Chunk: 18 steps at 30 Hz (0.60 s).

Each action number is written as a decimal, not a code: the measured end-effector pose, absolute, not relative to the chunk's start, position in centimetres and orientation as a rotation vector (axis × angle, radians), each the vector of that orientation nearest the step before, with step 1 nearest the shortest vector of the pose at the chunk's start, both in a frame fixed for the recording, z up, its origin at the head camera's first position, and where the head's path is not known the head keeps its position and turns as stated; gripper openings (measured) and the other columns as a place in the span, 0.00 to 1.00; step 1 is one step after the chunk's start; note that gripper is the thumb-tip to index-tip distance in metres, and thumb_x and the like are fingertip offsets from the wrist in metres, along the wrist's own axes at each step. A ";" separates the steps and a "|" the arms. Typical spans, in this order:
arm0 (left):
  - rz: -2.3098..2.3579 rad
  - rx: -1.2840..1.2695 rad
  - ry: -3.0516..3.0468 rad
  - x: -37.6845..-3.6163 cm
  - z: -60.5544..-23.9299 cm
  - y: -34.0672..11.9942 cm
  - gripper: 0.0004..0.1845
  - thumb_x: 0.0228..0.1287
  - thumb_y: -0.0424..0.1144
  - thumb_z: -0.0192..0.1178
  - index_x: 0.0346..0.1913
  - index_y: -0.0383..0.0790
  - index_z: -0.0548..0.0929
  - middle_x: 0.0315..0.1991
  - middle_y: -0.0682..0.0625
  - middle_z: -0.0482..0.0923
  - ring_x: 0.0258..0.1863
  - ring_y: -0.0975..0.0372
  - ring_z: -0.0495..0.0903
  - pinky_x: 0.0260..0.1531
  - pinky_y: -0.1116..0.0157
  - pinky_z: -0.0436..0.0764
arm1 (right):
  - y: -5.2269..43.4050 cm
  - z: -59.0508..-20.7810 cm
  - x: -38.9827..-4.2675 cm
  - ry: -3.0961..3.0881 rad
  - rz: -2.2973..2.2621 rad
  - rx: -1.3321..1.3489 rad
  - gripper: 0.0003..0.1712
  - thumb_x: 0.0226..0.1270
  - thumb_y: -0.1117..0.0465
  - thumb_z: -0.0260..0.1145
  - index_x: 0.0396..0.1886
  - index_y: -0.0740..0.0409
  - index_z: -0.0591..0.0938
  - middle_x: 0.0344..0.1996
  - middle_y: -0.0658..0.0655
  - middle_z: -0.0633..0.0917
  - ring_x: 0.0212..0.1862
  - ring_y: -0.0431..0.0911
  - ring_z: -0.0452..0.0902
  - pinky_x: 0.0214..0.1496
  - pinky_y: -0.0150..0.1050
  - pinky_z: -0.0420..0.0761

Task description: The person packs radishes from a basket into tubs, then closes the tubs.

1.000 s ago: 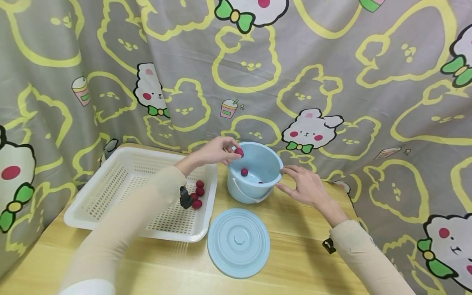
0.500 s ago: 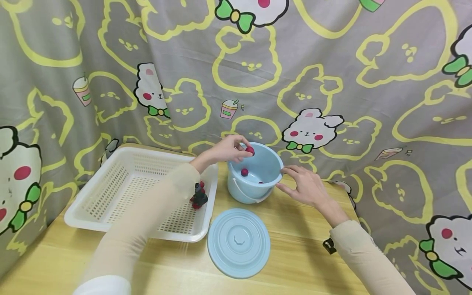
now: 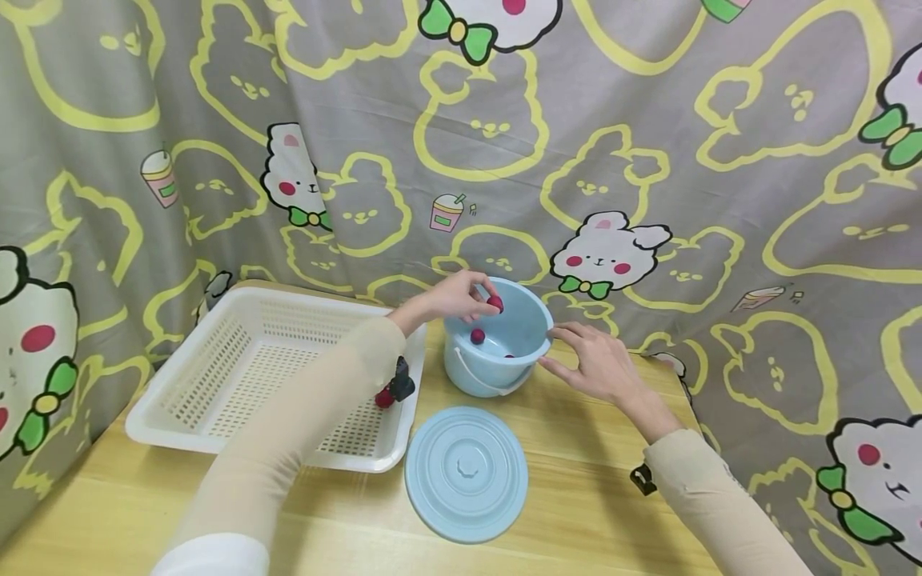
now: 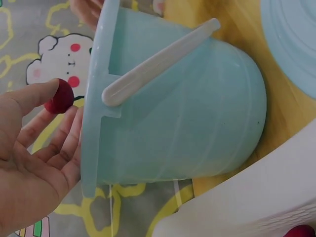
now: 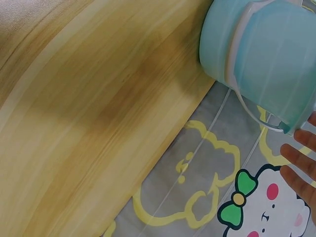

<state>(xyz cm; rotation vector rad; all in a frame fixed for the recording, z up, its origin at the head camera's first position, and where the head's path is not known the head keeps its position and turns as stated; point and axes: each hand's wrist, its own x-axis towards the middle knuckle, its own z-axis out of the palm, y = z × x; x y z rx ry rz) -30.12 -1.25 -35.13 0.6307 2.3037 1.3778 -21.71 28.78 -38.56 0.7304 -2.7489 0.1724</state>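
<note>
My left hand point(image 3: 461, 298) is at the left rim of the light blue bucket point(image 3: 475, 382), pinching a small dark red ball point(image 3: 495, 304) over the opening. In the left wrist view, thumb and finger hold the ball point(image 4: 60, 97) beside the rim while the other fingers spread below. Inside the bucket lies another red ball point(image 3: 478, 336), with part of one more showing lower down. My right hand point(image 3: 592, 364) touches the bucket's right rim, fingers extended. In the right wrist view only its fingertips point(image 5: 298, 159) show near the rim.
A white slotted basket point(image 3: 274, 460) stands left of the bucket; a red ball point(image 3: 385, 398) shows in its right end, partly behind the left wrist's black camera point(image 3: 402, 380). The round blue lid point(image 3: 467, 500) lies in front of the bucket. A patterned curtain point(image 3: 497, 120) hangs behind.
My left hand has moved right with the red ball, further over the bucket's opening, and slightly down. Its forearm now hides more balls in the basket. My right hand has stayed at the rim.
</note>
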 end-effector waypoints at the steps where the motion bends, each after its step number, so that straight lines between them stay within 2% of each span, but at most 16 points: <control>1: 1.366 0.638 2.306 -30.2 -35.2 -1.2 0.17 0.70 0.39 0.70 0.57 0.37 0.82 0.42 0.42 0.89 0.34 0.53 0.88 0.40 0.62 0.90 | 28.8 -38.6 -21.7 -2.751 0.172 0.728 0.34 0.67 0.33 0.71 0.62 0.51 0.86 0.60 0.59 0.88 0.58 0.59 0.87 0.47 0.57 0.89; 4: 1.351 0.653 2.296 -30.1 -35.3 -1.0 0.16 0.71 0.38 0.70 0.56 0.37 0.82 0.40 0.43 0.88 0.41 0.44 0.88 0.43 0.56 0.91 | 28.8 -38.6 -21.7 -2.755 0.171 0.724 0.34 0.67 0.33 0.70 0.62 0.51 0.86 0.61 0.59 0.88 0.59 0.60 0.87 0.48 0.58 0.89; 6: 1.337 0.657 2.298 -30.1 -35.4 -0.8 0.15 0.71 0.37 0.69 0.55 0.37 0.82 0.38 0.44 0.88 0.42 0.42 0.87 0.43 0.55 0.90 | 28.8 -38.6 -21.7 -2.755 0.172 0.724 0.34 0.67 0.33 0.70 0.62 0.51 0.86 0.61 0.59 0.88 0.59 0.60 0.87 0.48 0.58 0.89; 13: 1.253 0.681 2.339 -30.1 -35.8 -0.2 0.13 0.70 0.37 0.70 0.53 0.37 0.83 0.34 0.48 0.86 0.25 0.63 0.82 0.30 0.69 0.85 | 28.9 -38.6 -21.7 -2.753 0.168 0.727 0.34 0.67 0.33 0.70 0.62 0.51 0.86 0.60 0.59 0.88 0.58 0.60 0.87 0.48 0.58 0.90; 18: 1.226 0.682 2.355 -30.1 -36.0 -0.2 0.15 0.72 0.39 0.69 0.55 0.36 0.83 0.36 0.44 0.88 0.24 0.66 0.81 0.32 0.69 0.86 | 29.0 -38.8 -21.8 -2.764 0.167 0.724 0.34 0.68 0.34 0.70 0.63 0.51 0.86 0.61 0.59 0.87 0.59 0.60 0.87 0.50 0.58 0.89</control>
